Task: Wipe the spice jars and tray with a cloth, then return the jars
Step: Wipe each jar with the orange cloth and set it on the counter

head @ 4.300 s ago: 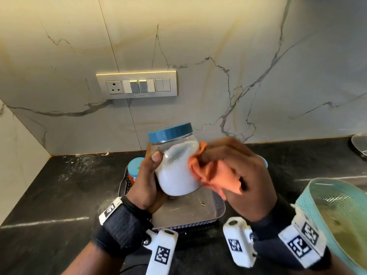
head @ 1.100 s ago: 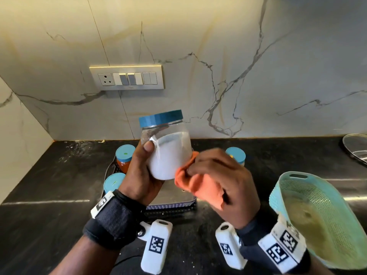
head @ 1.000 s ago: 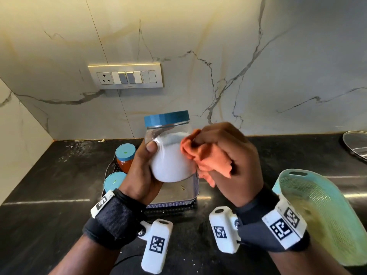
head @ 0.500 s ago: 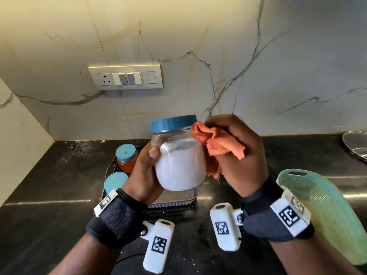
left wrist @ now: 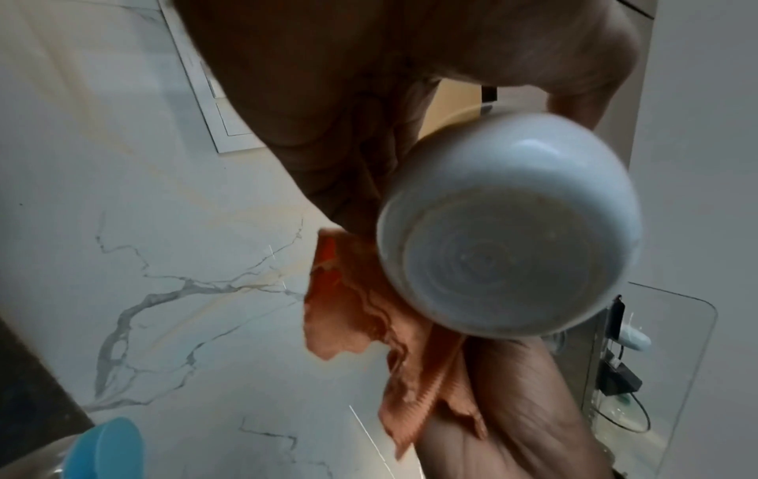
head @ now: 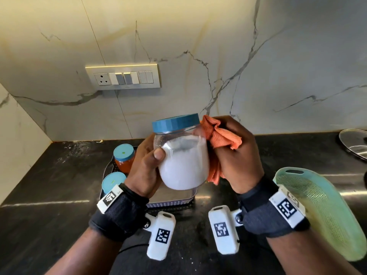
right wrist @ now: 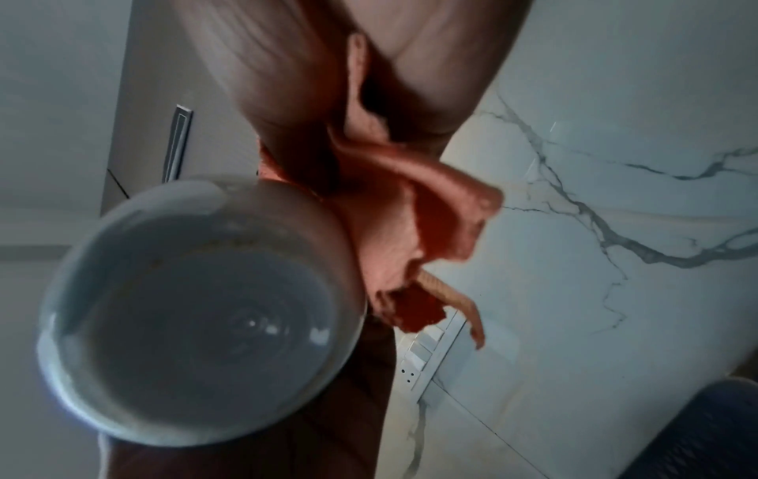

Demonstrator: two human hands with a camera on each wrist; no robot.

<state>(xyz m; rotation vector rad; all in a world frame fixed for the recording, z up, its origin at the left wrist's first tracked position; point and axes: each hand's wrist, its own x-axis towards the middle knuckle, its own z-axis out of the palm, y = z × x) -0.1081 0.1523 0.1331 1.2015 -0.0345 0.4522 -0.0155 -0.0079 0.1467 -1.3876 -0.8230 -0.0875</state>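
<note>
Gripping the jar point(head: 183, 155), the left hand point(head: 146, 169) is holding it upright; the right hand point(head: 236, 155) is clutching the cloth point(head: 220, 135) against its side.

Both hands raised chest-high, wrists strapped; left hand point(head: 146, 171) fingers curled, thumb forward; right hand point(head: 236, 155) fisted, gripping.

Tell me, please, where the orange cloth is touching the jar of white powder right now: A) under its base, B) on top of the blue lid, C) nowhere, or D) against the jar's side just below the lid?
D: the right hand presses the orange cloth against the upper side of the jar, beside the blue lid; the base shows bare in the wrist views.
</note>
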